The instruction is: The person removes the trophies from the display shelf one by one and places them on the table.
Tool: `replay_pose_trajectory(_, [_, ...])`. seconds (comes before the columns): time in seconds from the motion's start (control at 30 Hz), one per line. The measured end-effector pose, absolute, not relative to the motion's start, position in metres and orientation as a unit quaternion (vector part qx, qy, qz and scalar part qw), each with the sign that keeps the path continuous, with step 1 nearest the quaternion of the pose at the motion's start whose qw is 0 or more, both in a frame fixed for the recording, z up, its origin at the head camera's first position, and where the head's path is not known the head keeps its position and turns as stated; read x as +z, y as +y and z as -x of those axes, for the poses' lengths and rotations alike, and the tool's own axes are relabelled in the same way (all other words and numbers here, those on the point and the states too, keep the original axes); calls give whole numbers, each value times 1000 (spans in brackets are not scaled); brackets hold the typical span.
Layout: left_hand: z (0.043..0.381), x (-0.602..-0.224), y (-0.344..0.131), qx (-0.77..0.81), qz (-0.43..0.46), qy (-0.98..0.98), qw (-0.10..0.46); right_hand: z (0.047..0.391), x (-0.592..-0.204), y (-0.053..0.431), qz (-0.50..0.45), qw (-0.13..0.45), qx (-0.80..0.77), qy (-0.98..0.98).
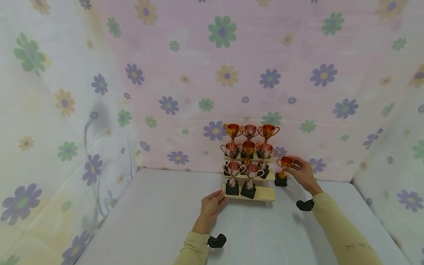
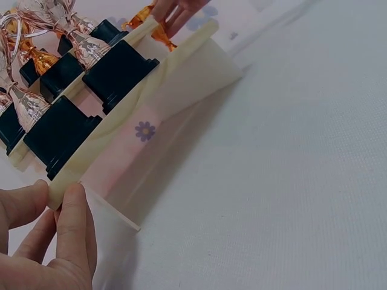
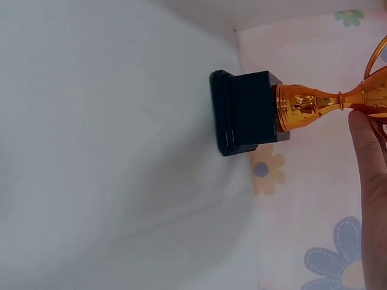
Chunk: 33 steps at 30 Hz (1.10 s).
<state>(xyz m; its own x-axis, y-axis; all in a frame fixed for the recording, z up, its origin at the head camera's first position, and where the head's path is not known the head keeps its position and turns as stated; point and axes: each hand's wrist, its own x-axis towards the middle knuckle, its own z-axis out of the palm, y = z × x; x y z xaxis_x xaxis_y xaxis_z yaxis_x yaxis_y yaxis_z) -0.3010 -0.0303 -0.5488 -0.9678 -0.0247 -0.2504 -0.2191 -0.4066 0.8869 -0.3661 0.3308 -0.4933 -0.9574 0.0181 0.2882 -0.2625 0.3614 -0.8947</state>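
Note:
In the head view my right hand (image 1: 303, 175) holds a small gold trophy cup (image 1: 282, 176) with a black base, upright to the right of a tiered wooden stand (image 1: 265, 192). The right wrist view shows that gold trophy (image 3: 302, 107) sideways, a finger against its cup; whether its base touches the table cannot be told. My left hand (image 1: 212, 204) pinches the front left corner of the lowest board (image 2: 78, 166) between thumb and fingers. Two rose-gold trophies stand on that board, the left one (image 1: 233, 176) beside the right one (image 1: 250, 178).
Higher on the stand are two more rows mixing rose-gold and gold trophies, such as a gold trophy (image 1: 248, 150) in the middle row. A white-covered table (image 1: 165, 206) lies beneath, with a flowered cloth backdrop (image 1: 185, 140) close behind the stand and at both sides.

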Motion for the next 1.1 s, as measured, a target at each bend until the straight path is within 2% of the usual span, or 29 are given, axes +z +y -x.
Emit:
replay_pose_trajectory(0.63, [301, -551, -30, 830, 109, 545, 48, 365, -507, 330, -59, 130, 553, -821])
replay_pose_trajectory(0.97, [300, -546, -28, 829, 111, 546, 46, 336, -528, 330, 44, 21, 490, -870])
replay_pose_trajectory(1.1, [300, -546, -29, 829, 112, 546, 46, 318, -527, 325, 41, -15, 440, -897])
